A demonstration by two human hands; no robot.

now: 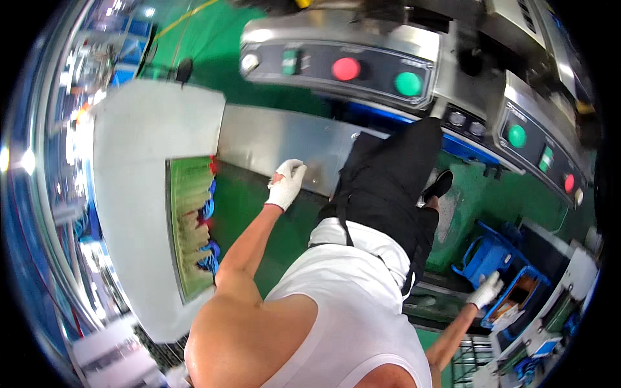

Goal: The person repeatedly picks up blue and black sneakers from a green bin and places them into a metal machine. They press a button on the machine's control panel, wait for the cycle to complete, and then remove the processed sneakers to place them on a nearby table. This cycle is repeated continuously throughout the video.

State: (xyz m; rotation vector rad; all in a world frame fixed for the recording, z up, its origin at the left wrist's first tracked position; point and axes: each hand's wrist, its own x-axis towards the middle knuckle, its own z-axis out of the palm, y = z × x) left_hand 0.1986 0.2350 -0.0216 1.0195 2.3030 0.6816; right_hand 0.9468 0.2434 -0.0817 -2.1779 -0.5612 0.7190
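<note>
My left hand (pixel 286 184), in a white glove, is curled into a loose fist and rests on the edge of a stainless steel plate (pixel 272 139). No object shows in it. My right hand (pixel 486 291), also gloved, reaches down to my right. It lies on the rim of a blue plastic crate (pixel 482 252) with the fingers slightly apart. I cannot tell whether it grips the rim. My white top and black trousers fill the middle of the view.
A steel machine console (pixel 336 55) with red and green round buttons stands ahead. A second panel (pixel 540 152) is at the right. A grey-white housing (pixel 129 194) at the left has an opening showing green parts and blue wires (pixel 206 210). The floor is green.
</note>
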